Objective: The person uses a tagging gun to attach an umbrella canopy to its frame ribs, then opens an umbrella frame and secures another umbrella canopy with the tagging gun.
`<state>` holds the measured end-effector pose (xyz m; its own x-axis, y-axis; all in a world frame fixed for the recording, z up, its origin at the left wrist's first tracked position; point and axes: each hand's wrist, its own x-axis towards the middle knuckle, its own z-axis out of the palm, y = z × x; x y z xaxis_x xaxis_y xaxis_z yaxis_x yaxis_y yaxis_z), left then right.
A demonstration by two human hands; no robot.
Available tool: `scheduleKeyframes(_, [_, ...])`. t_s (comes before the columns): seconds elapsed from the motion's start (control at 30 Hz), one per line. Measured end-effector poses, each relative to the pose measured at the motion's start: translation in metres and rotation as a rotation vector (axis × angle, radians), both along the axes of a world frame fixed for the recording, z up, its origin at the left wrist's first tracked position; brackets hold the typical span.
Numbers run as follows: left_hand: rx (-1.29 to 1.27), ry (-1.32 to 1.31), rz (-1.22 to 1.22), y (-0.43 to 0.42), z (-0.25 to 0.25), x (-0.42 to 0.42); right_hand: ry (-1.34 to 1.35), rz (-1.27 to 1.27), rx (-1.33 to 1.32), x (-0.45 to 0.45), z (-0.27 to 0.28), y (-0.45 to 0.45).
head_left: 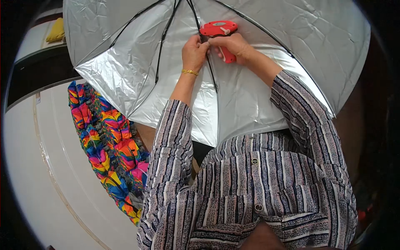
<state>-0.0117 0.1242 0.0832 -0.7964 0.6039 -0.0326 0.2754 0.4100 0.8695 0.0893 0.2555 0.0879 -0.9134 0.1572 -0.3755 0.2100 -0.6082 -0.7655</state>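
Note:
An open silver umbrella canopy (246, 96), inner side up with thin black ribs, spreads over my lap. My left hand (194, 53) pinches at a dark rib near the upper middle, its fingertips pressed together; the small piece between them is too hidden to make out. Right beside it, my right hand (233, 45) is wrapped round a red tool (218, 28) with a small whitish lever. The thumb and forefinger of my right hand meet the left fingertips at the rib.
Rows of folded rainbow-coloured umbrellas (127, 150) lie to the left, beside a whitish surface (46, 166) with a strip of tape. A yellow item (56, 31) is at the upper left. Canopy points reach out at left and right.

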Motion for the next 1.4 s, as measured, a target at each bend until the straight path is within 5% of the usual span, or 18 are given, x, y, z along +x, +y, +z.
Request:
scheduleKeyframes(0.13, [-0.057,0.078,0.052,0.001,0.001,-0.003,0.006,0.136,0.017,0.002,0.005,0.007])
scheduleKeyframes(0.23, [-0.156,0.147,0.123,-0.013,0.003,0.001,-0.01,0.085,-0.226,0.042,0.008,0.008])
scheduleKeyframes(0.37, [-0.247,0.45,0.179,-0.057,-0.005,-0.019,-0.224,0.354,-0.031,0.137,0.039,0.017])
scheduleKeyframes(0.47, [-0.443,1.049,0.303,-0.143,0.0,-0.031,-0.296,0.319,-0.123,0.208,0.056,0.007])
scheduleKeyframes(0.5, [-0.465,1.05,0.339,-0.162,0.002,-0.025,-0.286,0.288,-0.153,0.224,0.054,0.006])
scheduleKeyframes(0.6, [-0.812,0.855,0.32,-0.196,0.01,-0.006,-0.244,0.167,-0.119,0.229,0.041,-0.002])
scheduleKeyframes(0.67, [-0.831,0.805,0.338,-0.198,0.01,-0.004,-0.19,-0.057,0.006,0.228,0.036,-0.009])
scheduleKeyframes(1.03, [-0.726,0.817,0.457,-0.193,-0.003,-0.045,0.298,-0.361,0.524,0.17,0.065,0.004])
scheduleKeyframes(1.17, [-0.781,0.838,0.309,-0.187,0.002,-0.073,0.258,-0.527,0.478,0.164,0.085,0.038])
scheduleKeyframes(1.3, [-0.846,0.785,0.092,-0.165,0.024,-0.072,0.28,-0.525,0.712,0.161,0.1,0.059])
scheduleKeyframes(1.4, [-0.487,-0.074,0.312,-0.121,0.051,-0.013,0.211,-0.557,0.799,0.168,0.096,0.058])
